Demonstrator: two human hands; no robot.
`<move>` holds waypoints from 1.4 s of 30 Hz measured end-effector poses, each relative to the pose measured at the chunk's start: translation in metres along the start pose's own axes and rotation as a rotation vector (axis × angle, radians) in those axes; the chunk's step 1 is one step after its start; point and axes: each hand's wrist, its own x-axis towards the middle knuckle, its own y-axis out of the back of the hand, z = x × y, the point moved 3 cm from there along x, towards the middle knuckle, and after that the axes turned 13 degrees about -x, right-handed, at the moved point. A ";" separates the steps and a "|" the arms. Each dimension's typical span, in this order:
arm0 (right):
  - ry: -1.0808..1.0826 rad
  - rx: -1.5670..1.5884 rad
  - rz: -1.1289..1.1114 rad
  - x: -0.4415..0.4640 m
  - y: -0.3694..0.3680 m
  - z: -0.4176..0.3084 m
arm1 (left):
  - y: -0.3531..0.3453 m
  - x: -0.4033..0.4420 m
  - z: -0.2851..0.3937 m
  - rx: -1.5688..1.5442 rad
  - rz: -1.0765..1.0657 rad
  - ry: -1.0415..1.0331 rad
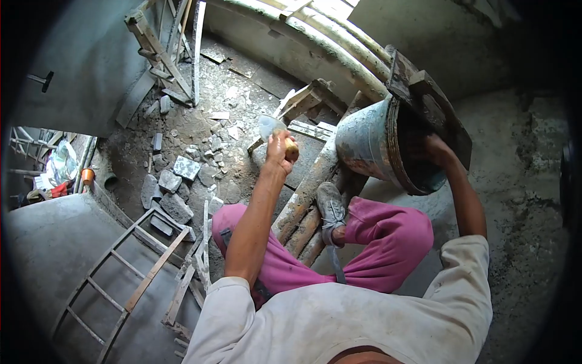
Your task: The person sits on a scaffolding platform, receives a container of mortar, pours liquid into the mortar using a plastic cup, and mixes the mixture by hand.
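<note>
My left hand [279,155] is closed around the wooden handle of a trowel [271,126], whose pale, light-catching blade points away from me. A dirty grey-blue bucket [362,141] is tipped, its mouth facing right. At that mouth is my right hand [433,150], its fingers lost in the dark inside, so its hold cannot be made out. Against the bucket's upper rim leans a mortar-stained wooden board [448,124] with a block-like handle [426,82].
Under my foot run rough wooden poles [301,212]. Broken blocks [176,207] and rubble cover the floor below. A ladder-like metal frame [109,285] leans at lower left, a wooden trestle [159,57] stands at upper left, and a plastered wall [503,182] rises on the right.
</note>
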 end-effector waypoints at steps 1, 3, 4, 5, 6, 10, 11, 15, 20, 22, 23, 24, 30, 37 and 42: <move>-0.077 -0.065 -0.010 0.024 0.004 0.020 | 0.001 -0.003 -0.003 0.069 -0.039 -0.051; -0.151 -0.173 -0.009 0.062 0.008 0.047 | 0.000 -0.017 -0.008 0.135 -0.083 -0.120; -0.166 -0.201 0.000 0.075 0.008 0.057 | -0.001 -0.025 -0.008 0.142 -0.079 -0.051; -0.169 -0.214 0.004 0.083 0.008 0.064 | -0.002 -0.030 -0.009 0.149 -0.085 -0.008; -0.161 -0.207 0.003 0.088 0.010 0.070 | -0.006 -0.033 -0.010 0.156 -0.093 0.041; -0.021 0.159 -0.234 0.054 -0.006 0.056 | -0.008 -0.030 -0.019 0.063 -0.164 0.028; 0.011 0.318 -0.354 0.029 -0.017 0.041 | -0.011 -0.028 -0.019 0.065 -0.192 0.009; 0.271 0.466 -0.529 -0.094 -0.072 -0.082 | -0.029 -0.038 -0.020 0.213 -0.164 0.019; 0.379 -0.176 -0.477 -0.113 -0.159 -0.137 | -0.039 -0.042 -0.039 0.289 -0.271 0.102; 0.520 -0.336 -0.513 -0.102 -0.190 -0.146 | -0.040 -0.045 -0.041 0.276 -0.271 0.104; 0.700 -0.557 -0.394 -0.103 -0.203 -0.155 | -0.042 -0.046 -0.043 0.174 -0.312 0.107; 0.877 -0.774 -0.270 -0.106 -0.211 -0.162 | -0.041 -0.047 -0.042 0.070 -0.349 0.109; 0.780 -0.461 0.033 -0.107 -0.145 -0.153 | -0.034 -0.051 -0.020 0.173 -0.169 0.058; 0.967 -1.071 0.658 -0.093 -0.143 -0.133 | -0.019 -0.023 -0.030 0.066 0.059 0.029; 1.036 -1.260 0.814 -0.037 -0.154 -0.160 | -0.029 -0.027 0.001 -0.040 -0.097 -0.013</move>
